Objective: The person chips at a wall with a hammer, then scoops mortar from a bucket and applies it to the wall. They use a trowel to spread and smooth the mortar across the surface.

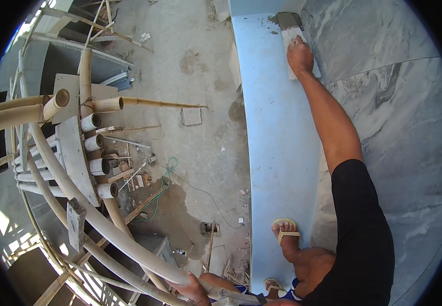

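My right hand [300, 55], at the end of a stretched arm, is closed on a long whitish plastering float [293, 73]. The float lies against the far end of the light blue ledge [282, 127], beside the grey marbled wall [384, 102]. Dark wet mortar [289, 20] shows at the float's far end, with a few splashes on the blue surface. Low in the view, my left hand [193, 289] is wrapped round a thick bamboo pole [144, 257]; some of its fingers are hidden. My sandalled feet [286, 232] rest on the ledge.
Bamboo scaffolding with sawn pole ends [98, 167] and a grey board [75, 158] fills the left. Far below the ledge's edge is a concrete floor [195, 132] with a green hose [167, 178], wood scraps, damp patches and a small square hole [209, 228].
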Motion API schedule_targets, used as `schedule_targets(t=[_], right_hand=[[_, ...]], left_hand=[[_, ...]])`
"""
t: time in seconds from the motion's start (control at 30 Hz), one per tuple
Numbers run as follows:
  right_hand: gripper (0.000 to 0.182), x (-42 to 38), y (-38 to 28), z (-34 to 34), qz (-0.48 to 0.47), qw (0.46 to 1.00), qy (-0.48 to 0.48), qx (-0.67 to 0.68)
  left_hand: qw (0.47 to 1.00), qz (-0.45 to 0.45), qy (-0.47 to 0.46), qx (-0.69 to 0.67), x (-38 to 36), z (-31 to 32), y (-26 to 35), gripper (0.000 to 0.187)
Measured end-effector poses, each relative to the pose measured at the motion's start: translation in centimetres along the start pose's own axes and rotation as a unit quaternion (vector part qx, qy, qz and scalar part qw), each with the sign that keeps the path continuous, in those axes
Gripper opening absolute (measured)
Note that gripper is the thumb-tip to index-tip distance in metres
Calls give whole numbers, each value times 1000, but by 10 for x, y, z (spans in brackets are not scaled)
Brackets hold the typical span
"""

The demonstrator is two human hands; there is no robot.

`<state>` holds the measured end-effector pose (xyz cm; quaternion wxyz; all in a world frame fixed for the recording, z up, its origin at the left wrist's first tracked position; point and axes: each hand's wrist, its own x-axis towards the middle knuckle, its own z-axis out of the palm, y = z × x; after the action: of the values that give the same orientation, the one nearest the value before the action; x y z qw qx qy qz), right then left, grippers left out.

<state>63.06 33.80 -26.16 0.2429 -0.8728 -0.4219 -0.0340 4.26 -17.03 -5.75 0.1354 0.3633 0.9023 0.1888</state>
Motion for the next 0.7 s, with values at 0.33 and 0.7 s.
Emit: schedule_targets(t=[0.33, 0.7], right_hand=[[32, 19, 9, 7, 9, 999, -31, -9], [32, 26, 14, 9, 42, 999, -29, -16]], left_hand=[[1000, 10, 11, 9, -1, 1, -1, 94], [1000, 21, 14, 3, 1, 3, -8, 94]])
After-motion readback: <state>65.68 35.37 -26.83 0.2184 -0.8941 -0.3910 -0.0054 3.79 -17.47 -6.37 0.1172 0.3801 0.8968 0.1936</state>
